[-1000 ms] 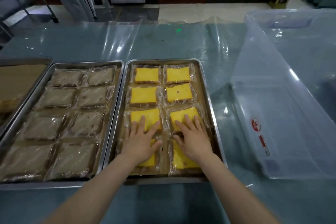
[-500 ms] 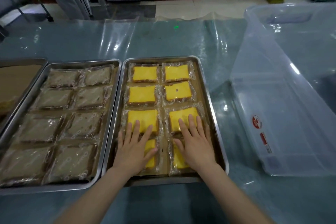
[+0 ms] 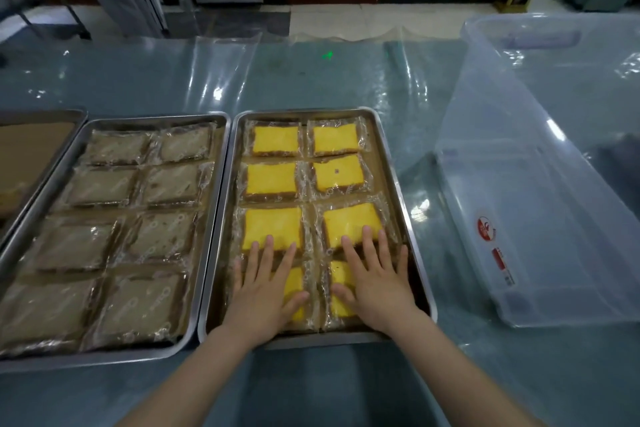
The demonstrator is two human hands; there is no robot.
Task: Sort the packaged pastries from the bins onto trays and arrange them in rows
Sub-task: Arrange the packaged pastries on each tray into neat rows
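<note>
A steel tray [image 3: 391, 163] in the middle holds several yellow packaged pastries [image 3: 275, 140] in two columns. My left hand [image 3: 265, 291] lies flat, fingers spread, on the nearest left yellow pastry [image 3: 296, 288], fingertips reaching the package above it. My right hand [image 3: 375, 282] lies flat on the nearest right yellow pastry [image 3: 341, 291], fingertips on the third-row package [image 3: 349, 222]. To the left, a second steel tray [image 3: 211, 218] holds several brown packaged pastries [image 3: 173, 182] in two columns.
A clear plastic bin [image 3: 540, 191] stands at the right, with nothing visible inside it. A third tray [image 3: 74, 118] with brown lining shows at the far left edge. Clear plastic sheeting [image 3: 221, 80] covers the teal table. A doorway and floor lie beyond.
Both hands have slid a little toward me along the yellow tray, fingertips now lower on the third row. The pastries have stayed in their rows.
</note>
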